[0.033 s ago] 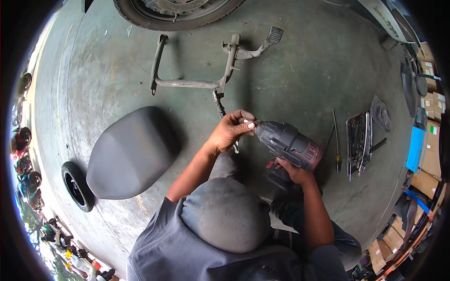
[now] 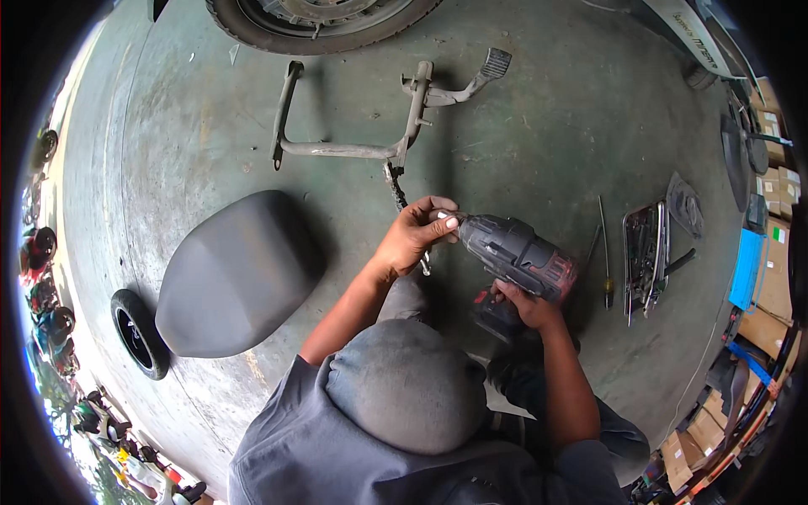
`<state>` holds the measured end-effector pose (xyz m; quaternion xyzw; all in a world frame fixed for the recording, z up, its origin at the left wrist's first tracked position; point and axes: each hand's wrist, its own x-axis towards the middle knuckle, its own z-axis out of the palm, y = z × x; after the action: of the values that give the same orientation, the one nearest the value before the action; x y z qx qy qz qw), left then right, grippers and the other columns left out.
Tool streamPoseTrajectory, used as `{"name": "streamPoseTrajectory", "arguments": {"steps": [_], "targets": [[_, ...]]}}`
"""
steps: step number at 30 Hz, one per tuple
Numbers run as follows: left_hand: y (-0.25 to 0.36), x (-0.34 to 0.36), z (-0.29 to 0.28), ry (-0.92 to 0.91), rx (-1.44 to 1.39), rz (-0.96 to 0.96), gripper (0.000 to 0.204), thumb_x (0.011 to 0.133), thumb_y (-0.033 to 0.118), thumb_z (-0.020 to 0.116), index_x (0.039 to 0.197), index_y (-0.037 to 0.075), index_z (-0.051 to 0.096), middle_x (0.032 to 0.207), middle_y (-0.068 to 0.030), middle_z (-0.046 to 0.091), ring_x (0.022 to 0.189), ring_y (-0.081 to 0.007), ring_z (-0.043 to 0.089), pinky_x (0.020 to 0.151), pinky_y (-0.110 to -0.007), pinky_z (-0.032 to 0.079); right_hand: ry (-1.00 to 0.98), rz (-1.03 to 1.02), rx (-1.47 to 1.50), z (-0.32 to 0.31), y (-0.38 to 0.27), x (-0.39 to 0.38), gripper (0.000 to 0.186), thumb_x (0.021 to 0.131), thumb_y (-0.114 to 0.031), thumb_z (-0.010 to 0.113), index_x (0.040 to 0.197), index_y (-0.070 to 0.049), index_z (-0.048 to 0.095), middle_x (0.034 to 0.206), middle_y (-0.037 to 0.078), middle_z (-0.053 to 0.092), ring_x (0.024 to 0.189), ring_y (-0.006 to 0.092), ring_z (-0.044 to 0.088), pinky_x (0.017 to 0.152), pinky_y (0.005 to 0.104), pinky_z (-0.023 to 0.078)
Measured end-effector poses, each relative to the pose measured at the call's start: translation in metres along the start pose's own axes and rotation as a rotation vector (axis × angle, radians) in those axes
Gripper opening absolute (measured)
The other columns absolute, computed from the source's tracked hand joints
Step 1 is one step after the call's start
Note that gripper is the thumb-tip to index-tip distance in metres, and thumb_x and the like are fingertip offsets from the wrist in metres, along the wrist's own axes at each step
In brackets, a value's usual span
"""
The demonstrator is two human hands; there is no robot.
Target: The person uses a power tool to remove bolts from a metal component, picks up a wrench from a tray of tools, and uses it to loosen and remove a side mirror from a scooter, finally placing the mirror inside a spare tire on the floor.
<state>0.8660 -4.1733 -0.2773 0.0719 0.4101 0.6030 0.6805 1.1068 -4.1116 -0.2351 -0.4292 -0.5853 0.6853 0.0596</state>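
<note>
A black-and-red cordless impact wrench (image 2: 515,251) lies across the middle, with its nose pointing to the left. Wrapped around its grip is my right hand (image 2: 528,305), above the battery (image 2: 495,316). My left hand (image 2: 412,240) is closed at the nose, thumb and fingers pinched together; its fingers hide whatever small part they hold. Just beyond, a grey metal motorcycle centre stand (image 2: 341,151) with a foot pedal (image 2: 497,63) rests on the floor. From its near end a dark, grimy metal piece (image 2: 396,185) runs toward my left hand, partly covered by it.
To the left lie a grey motorcycle seat (image 2: 240,278) and a small black-tyred wheel (image 2: 139,335). A larger wheel (image 2: 324,38) stands at the far edge. On the right are a screwdriver (image 2: 608,290), a tool tray (image 2: 627,244), a plastic bag (image 2: 686,204) and cardboard boxes (image 2: 773,282).
</note>
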Motion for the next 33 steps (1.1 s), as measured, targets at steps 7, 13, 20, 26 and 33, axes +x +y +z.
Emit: {"name": "streamPoseTrajectory", "arguments": {"steps": [7, 13, 20, 26, 33], "targets": [[-0.021, -0.039, -0.037, 0.662, 0.417, 0.134, 0.044, 0.088, 0.017, 0.064, 0.123, -0.002, 0.045, 0.095, -0.0146, 0.065, 0.082, -0.02, 0.065, 0.071, -0.031, 0.053, 0.004, 0.273, 0.606, 0.026, 0.011, 0.068, 0.033, 0.088, -0.033, 0.06, 0.096, -0.001, 0.06, 0.073, 0.01, 0.061, 0.056, 0.0147, 0.057, 0.049, 0.0265, 0.045], [-0.05, -0.002, -0.063, 0.515, 0.677, 0.277, 0.096, 0.076, 0.013, 0.073, 0.146, 0.008, 0.007, 0.118, -0.0208, 0.055, 0.102, -0.0278, 0.06, 0.089, -0.038, 0.048, -0.057, 0.394, 0.763, 0.035, 0.022, 0.107, 0.041, 0.088, -0.037, 0.058, 0.103, 0.001, 0.057, 0.068, 0.009, 0.058, 0.051, 0.016, 0.056, 0.048, 0.0276, 0.046], [-0.08, 0.029, -0.065, 0.545, 0.185, 0.203, 0.081, 0.081, 0.005, 0.065, 0.144, 0.009, 0.015, 0.083, -0.0077, 0.06, 0.072, -0.0135, 0.058, 0.066, -0.028, 0.049, -0.166, 0.514, 0.718, 0.03, 0.015, 0.129, 0.042, 0.088, -0.038, 0.058, 0.103, 0.001, 0.059, 0.066, 0.008, 0.057, 0.05, 0.0152, 0.055, 0.048, 0.027, 0.046], [-0.073, 0.033, -0.062, 0.53, 0.256, 0.082, 0.052, 0.08, -0.002, 0.058, 0.126, 0.008, 0.037, 0.056, 0.0038, 0.042, 0.047, -0.0058, 0.04, 0.043, -0.025, 0.033, -0.41, 0.673, 0.772, 0.005, -0.001, 0.151, 0.046, 0.09, -0.045, 0.052, 0.108, -0.002, 0.054, 0.063, 0.001, 0.05, 0.05, 0.0126, 0.05, 0.049, 0.0279, 0.042], [-0.074, 0.033, -0.064, 0.557, 0.309, 0.089, 0.041, 0.077, -0.004, 0.052, 0.115, 0.005, 0.041, 0.056, 0.0035, 0.042, 0.047, -0.0056, 0.039, 0.044, -0.025, 0.035, -0.496, 0.79, 0.879, 0.0, 0.001, 0.161, 0.041, 0.091, -0.045, 0.051, 0.104, -0.006, 0.054, 0.059, -0.002, 0.043, 0.047, 0.0087, 0.042, 0.05, 0.0256, 0.038]]}}
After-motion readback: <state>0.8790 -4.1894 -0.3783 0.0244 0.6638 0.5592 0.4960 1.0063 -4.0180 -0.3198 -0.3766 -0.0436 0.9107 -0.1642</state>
